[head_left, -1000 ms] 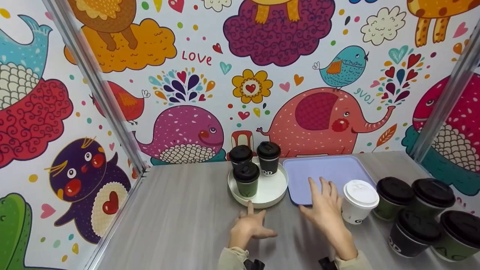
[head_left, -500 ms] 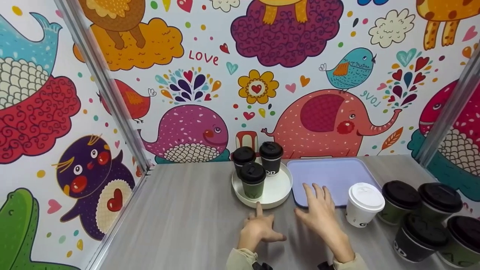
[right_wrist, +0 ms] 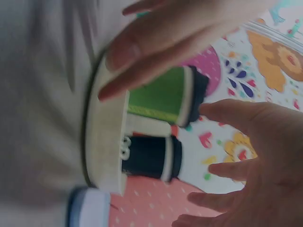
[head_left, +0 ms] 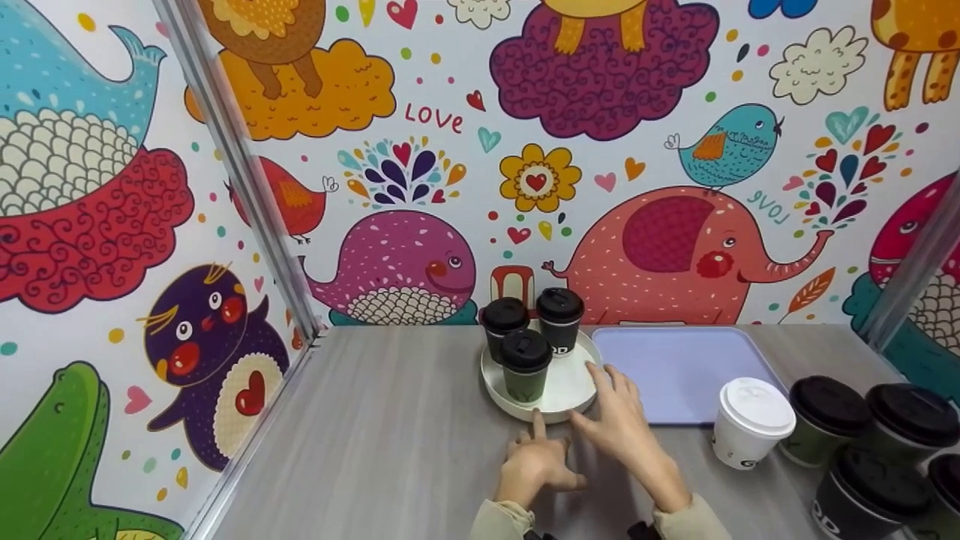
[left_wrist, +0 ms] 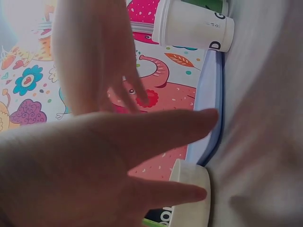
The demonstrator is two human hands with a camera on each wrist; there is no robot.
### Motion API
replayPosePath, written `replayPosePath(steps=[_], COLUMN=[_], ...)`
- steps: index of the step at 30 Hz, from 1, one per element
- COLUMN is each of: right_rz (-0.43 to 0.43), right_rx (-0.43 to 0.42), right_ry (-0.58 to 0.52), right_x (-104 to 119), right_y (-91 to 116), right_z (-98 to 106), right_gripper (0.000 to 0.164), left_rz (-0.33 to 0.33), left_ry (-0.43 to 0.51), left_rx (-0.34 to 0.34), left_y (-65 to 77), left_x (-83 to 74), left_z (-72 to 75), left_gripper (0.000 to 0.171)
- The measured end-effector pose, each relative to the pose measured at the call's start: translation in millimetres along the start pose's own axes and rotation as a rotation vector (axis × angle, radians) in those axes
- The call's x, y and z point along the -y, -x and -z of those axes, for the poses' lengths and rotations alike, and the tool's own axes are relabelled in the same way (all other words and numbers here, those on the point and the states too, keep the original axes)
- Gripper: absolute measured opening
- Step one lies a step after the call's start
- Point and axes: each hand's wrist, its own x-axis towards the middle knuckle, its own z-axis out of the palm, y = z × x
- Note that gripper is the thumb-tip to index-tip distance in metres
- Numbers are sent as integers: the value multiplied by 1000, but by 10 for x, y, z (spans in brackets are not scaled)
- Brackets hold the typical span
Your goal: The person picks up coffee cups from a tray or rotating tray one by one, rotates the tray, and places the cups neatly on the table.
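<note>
A round white dish [head_left: 570,384] on the table holds two black paper cups [head_left: 559,319] and, at the front, a green cup [head_left: 525,382], all with black lids. My left hand [head_left: 535,465] is at the dish's front edge, its forefinger extended toward the rim and thumb spread to the right. In the left wrist view, a fingertip overlaps the side of the dish [left_wrist: 191,215]. My right hand [head_left: 621,420] is at the dish's right side, fingers spread and fingertips close to the rim. Neither hand grips anything.
A lavender tray [head_left: 675,382] lies just right of the dish. Beyond my right hand stand a white cup with a white lid [head_left: 752,424] and several green and black lidded cups [head_left: 829,416]. A patterned wall [head_left: 420,180] closes off the back.
My right hand has moved left from in front of the tray to the dish's right rim. My left hand stays by the front rim. The head view has shifted, so the scene slides right.
</note>
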Motion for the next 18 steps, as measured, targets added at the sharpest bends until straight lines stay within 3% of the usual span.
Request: replayPosePath(steps=[7,18], right_rz=[160,186], right_rx=[18,3], right_ry=[-108,-129], right_x=[-43,-6], right_y=[-353,-636], right_z=[-366,-637], right_gripper=[77,81], left_rz=[-1,48], left_ry=[-4,-4], left_rx=[7,47], left_y=[-14,-29], left_x=[11,-11], left_z=[8,25], left_gripper=[66,63])
